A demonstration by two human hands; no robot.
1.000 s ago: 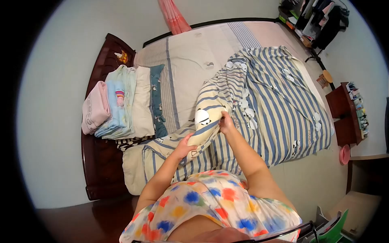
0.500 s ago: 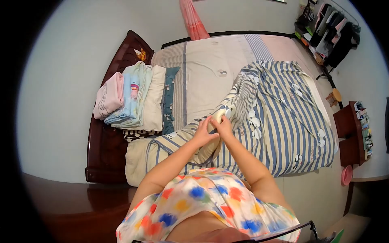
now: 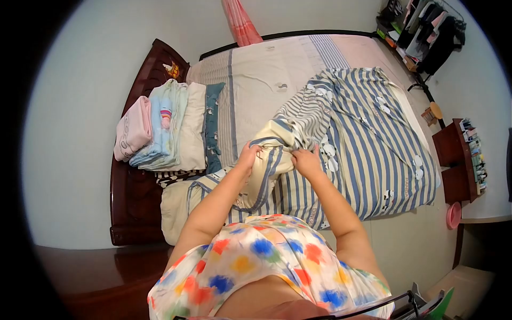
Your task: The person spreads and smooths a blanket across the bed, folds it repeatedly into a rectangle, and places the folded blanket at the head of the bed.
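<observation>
On the bed (image 3: 256, 74), blue-and-cream striped quilt (image 3: 368, 144), panda-printed, rumpled, partly bunched

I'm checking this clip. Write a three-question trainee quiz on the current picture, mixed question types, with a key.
1. What do the left hand and right hand both grip? A) a curtain B) the striped cover C) a basin
2. True or false: the folded pink cloth lies to the person's right.
3. Which animal is printed on the cover?

Key: 1. B. 2. False; it lies to the left, by the headboard. 3. Panda.
</observation>
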